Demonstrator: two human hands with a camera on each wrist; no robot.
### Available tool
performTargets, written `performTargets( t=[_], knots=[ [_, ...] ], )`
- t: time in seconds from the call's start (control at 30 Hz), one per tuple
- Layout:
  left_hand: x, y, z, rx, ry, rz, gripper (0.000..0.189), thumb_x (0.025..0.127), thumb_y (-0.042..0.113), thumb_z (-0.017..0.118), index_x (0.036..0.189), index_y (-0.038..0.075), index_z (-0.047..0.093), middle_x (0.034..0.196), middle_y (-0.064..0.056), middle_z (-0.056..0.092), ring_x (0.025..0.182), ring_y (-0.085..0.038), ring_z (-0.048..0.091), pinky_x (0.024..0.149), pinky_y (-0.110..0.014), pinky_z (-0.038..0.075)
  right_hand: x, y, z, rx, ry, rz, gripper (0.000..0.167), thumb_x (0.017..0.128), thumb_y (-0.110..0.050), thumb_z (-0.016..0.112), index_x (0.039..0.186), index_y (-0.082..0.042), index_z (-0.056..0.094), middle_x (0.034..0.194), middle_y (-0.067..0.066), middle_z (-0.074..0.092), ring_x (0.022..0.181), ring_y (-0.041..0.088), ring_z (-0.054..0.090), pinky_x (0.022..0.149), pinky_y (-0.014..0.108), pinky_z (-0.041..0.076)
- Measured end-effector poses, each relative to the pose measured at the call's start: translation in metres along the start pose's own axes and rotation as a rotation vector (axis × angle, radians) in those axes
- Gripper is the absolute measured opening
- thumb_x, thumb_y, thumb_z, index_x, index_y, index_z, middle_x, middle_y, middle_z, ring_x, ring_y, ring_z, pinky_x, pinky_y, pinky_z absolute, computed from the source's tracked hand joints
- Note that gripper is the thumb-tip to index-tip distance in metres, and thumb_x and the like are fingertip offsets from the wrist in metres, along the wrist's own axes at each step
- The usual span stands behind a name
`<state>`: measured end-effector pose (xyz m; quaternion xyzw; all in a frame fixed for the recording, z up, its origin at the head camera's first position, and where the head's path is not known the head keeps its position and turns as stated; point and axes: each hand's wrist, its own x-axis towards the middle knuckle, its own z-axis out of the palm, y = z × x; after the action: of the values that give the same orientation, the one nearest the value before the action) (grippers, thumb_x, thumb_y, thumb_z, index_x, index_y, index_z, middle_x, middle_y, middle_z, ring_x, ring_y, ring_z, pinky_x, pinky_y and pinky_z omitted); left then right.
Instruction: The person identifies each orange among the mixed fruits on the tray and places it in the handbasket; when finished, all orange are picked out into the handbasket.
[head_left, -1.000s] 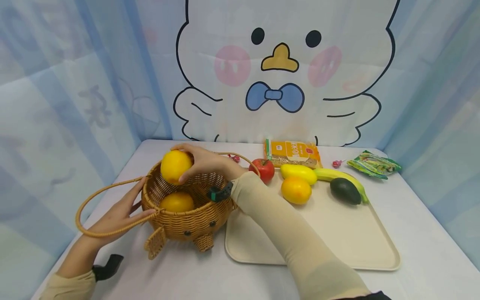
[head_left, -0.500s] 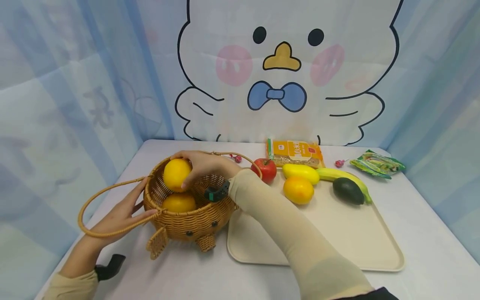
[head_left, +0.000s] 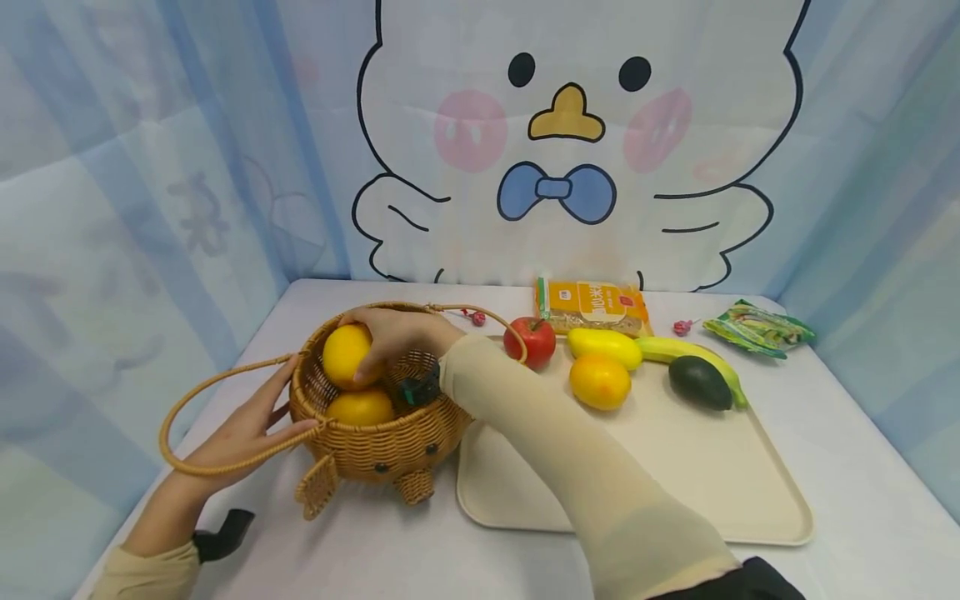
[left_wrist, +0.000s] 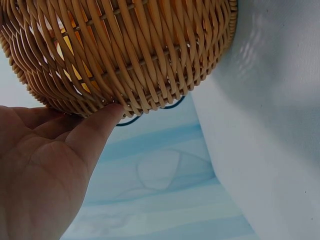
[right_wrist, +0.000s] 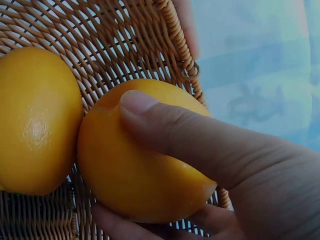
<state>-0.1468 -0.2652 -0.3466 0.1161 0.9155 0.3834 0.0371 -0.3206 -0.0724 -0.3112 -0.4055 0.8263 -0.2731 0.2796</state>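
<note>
We see a cartoon-bird curtain (head_left: 555, 242) filling the upper middle, an orange packet (head_left: 592, 307) right of centre and a green packet (head_left: 760, 329) at middle right.

Basket (left_wrist: 145, 55) cropped in wrist views, tray (head_left: 675, 475) part-hidden

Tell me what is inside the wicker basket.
One yellow-orange fruit lies in the basket; the right hand grips a second fruit beside it. Hand and front wall hide part of the inside.

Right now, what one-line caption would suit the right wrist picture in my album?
A right hand holds a rounded orange-yellow fruit beside a second orange-yellow fruit inside a brown woven wicker basket.
</note>
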Motion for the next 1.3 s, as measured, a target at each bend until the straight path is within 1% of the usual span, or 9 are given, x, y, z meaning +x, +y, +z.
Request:
performTargets(
  t=[0.13,0.23,0.33,0.47,0.57,0.7,0.9,1.1,1.3],
  knots=[
    [-0.0006,-0.0005,0.0007,0.000,0.004,-0.011,0.088,0.095,0.034,0.055,0.151,0.026,-0.011,0.159,-0.017,-0.005,0.141,-0.049,0.012,0.108,-0.068,0.027,0.0002,-0.0025,0.0013,0.011,-0.003,0.031,0.079,0.075,-0.025,0.080,0.142,-0.021,0.037,0.130,0.000,0.049,0.107,0.014,0.052,0.086,0.023,0.050],
    [-0.0014,0.0004,0.0000,-0.006,0.003,0.001,0.088,0.095,0.033,0.055,0.152,0.024,-0.011,0.159,-0.017,-0.004,0.141,-0.049,0.011,0.107,-0.068,0.027,-0.0007,-0.0025,0.0022,0.065,-0.006,0.068,0.080,0.076,-0.023,0.079,0.143,-0.022,0.035,0.131,0.002,0.048,0.106,0.015,0.052,0.083,0.024,0.053],
    [-0.0017,0.0007,-0.0003,-0.002,0.003,0.006,0.087,0.095,0.032,0.056,0.151,0.026,-0.011,0.159,-0.018,-0.004,0.141,-0.049,0.012,0.107,-0.067,0.028,-0.0009,-0.0018,0.0038,0.152,-0.018,0.106,0.081,0.078,-0.020,0.078,0.144,-0.022,0.032,0.132,0.004,0.046,0.105,0.016,0.051,0.082,0.028,0.057],
    [-0.0009,-0.0003,0.0006,0.007,0.004,-0.002,0.088,0.095,0.033,0.056,0.151,0.026,-0.011,0.159,-0.017,-0.003,0.142,-0.048,0.012,0.108,-0.066,0.028,0.0009,-0.0004,0.0061,0.238,-0.022,0.144,0.082,0.078,-0.020,0.077,0.146,-0.021,0.031,0.134,0.006,0.045,0.105,0.016,0.051,0.091,0.036,0.057],
    [-0.0003,-0.0007,0.0008,0.014,0.005,-0.001,0.088,0.095,0.033,0.056,0.152,0.024,-0.010,0.159,-0.018,-0.002,0.141,-0.048,0.013,0.107,-0.066,0.029,0.0020,-0.0002,0.0070,0.275,-0.008,0.177,0.084,0.077,-0.019,0.078,0.146,-0.022,0.031,0.135,0.007,0.044,0.104,0.016,0.052,0.094,0.040,0.055],
    [-0.0001,-0.0008,0.0007,0.011,0.004,0.008,0.088,0.095,0.031,0.056,0.152,0.022,-0.010,0.159,-0.019,-0.002,0.141,-0.049,0.013,0.107,-0.068,0.029,0.0023,-0.0011,0.0077,0.318,0.002,0.211,0.085,0.077,-0.017,0.077,0.148,-0.022,0.029,0.139,0.007,0.041,0.107,0.018,0.052,0.095,0.040,0.055],
    [0.0006,-0.0018,0.0006,0.005,0.007,0.020,0.088,0.095,0.030,0.056,0.152,0.024,-0.010,0.159,-0.017,-0.004,0.142,-0.047,0.011,0.107,-0.067,0.029,0.0030,-0.0022,0.0088,0.321,0.012,0.229,0.087,0.078,-0.016,0.077,0.148,-0.021,0.027,0.143,0.007,0.038,0.113,0.020,0.051,0.094,0.038,0.055],
    [0.0007,-0.0014,0.0007,0.012,0.014,0.014,0.088,0.094,0.032,0.056,0.152,0.024,-0.010,0.159,-0.016,-0.004,0.142,-0.046,0.011,0.107,-0.065,0.029,0.0040,-0.0013,0.0084,0.315,-0.006,0.240,0.086,0.079,-0.017,0.076,0.149,-0.023,0.025,0.144,0.008,0.036,0.117,0.021,0.050,0.097,0.040,0.054],
    [0.0003,-0.0023,0.0001,0.011,0.015,0.017,0.089,0.094,0.030,0.058,0.152,0.022,-0.009,0.159,-0.017,-0.003,0.142,-0.047,0.012,0.106,-0.067,0.030,0.0045,-0.0017,0.0093,0.384,-0.018,0.267,0.086,0.080,-0.012,0.075,0.149,-0.024,0.024,0.143,0.009,0.036,0.116,0.022,0.051,0.095,0.037,0.055]
  ],
)
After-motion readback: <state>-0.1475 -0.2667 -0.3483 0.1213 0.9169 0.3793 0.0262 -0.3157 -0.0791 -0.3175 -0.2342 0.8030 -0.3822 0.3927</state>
